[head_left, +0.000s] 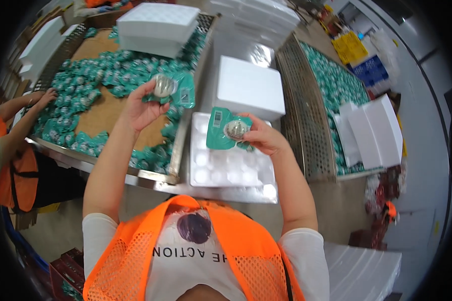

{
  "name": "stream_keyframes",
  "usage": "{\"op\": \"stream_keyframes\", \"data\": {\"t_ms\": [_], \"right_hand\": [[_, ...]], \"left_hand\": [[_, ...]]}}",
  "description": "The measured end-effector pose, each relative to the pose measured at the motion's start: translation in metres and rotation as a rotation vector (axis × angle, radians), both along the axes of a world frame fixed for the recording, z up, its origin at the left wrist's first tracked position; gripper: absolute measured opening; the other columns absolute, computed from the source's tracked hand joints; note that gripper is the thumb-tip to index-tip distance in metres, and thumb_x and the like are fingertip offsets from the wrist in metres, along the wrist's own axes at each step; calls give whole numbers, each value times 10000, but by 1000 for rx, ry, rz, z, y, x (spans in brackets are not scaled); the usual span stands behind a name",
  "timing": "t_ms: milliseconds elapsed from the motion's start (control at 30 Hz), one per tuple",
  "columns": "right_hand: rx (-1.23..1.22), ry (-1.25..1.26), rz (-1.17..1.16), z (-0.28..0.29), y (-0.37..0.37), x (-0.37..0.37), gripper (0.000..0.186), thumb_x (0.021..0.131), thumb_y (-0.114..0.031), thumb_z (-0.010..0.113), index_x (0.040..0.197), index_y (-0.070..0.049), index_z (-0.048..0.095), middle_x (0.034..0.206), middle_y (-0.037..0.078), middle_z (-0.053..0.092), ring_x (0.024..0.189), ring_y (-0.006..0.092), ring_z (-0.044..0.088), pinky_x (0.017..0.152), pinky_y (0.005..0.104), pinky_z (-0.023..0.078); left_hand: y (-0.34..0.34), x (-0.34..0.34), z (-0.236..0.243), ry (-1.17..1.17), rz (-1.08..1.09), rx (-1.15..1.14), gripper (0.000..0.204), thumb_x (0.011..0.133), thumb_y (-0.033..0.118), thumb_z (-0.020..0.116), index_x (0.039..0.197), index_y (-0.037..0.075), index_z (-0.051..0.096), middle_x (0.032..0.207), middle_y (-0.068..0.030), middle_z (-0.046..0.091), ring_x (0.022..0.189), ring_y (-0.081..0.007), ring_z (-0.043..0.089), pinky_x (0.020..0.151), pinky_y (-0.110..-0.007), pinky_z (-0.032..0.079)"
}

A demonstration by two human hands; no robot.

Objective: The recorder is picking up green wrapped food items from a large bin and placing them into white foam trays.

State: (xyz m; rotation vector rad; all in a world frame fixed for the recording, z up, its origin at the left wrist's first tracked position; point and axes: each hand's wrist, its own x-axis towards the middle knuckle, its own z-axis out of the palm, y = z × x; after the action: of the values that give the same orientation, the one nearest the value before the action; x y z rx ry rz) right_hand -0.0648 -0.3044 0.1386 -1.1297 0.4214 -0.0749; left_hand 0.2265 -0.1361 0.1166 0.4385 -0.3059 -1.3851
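Observation:
In my left hand is a green plastic packet with a round, pale, egg-like item showing through its window; thumb and fingers grip its left end. My right hand pinches a second green packet of the same kind by its right side. Both packets are held up apart from each other. Below the right one lies a white foam tray with rows of round hollows, on a metal table. A white foam box or lid sits just beyond the tray.
To the left, a metal-sided bin holds many green packets and a white foam block. Another person's hands reach among its packets. On the right, a perforated bin holds more packets and white foam pieces.

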Motion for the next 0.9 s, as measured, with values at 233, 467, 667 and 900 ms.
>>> {"op": "stream_keyframes", "data": {"t_ms": [233, 467, 667, 900], "right_hand": [[-125, 393, -111, -50, -42, -124, 501, 674, -47, 618, 1140, -38, 434, 946, 53, 567, 863, 155, 557, 774, 290, 438], [-1416, 648, -29, -82, -12, -116, 240, 671, -102, 592, 896, -30, 548, 900, 187, 551, 812, 323, 560, 700, 385, 460], [-1673, 871, 205, -99, -10, -94, 201, 708, -98, 562, 894, -21, 545, 903, 167, 537, 781, 333, 564, 693, 386, 474], [-1507, 735, 75, -85, -18, -114, 227, 671, -182, 638, 803, 0, 600, 871, 162, 544, 796, 326, 564, 704, 407, 466]], "left_hand": [[-62, -120, 4, -21, -116, 258, 287, 829, 182, 513, 1064, 19, 480, 1005, -127, 553, 902, -258, 565, 704, -371, 519], [-90, -155, -44, -39, -280, 467, 238, 833, 203, 507, 994, 29, 492, 941, -111, 568, 787, -209, 591, 664, -310, 522], [-90, -142, -75, 79, -403, 382, 280, 857, 233, 459, 1025, 9, 481, 975, -139, 569, 832, -249, 602, 672, -334, 540], [-86, -145, -65, -94, -334, 223, 459, 771, 34, 549, 1189, 68, 362, 1072, -120, 511, 928, -244, 563, 769, -356, 513]]}}
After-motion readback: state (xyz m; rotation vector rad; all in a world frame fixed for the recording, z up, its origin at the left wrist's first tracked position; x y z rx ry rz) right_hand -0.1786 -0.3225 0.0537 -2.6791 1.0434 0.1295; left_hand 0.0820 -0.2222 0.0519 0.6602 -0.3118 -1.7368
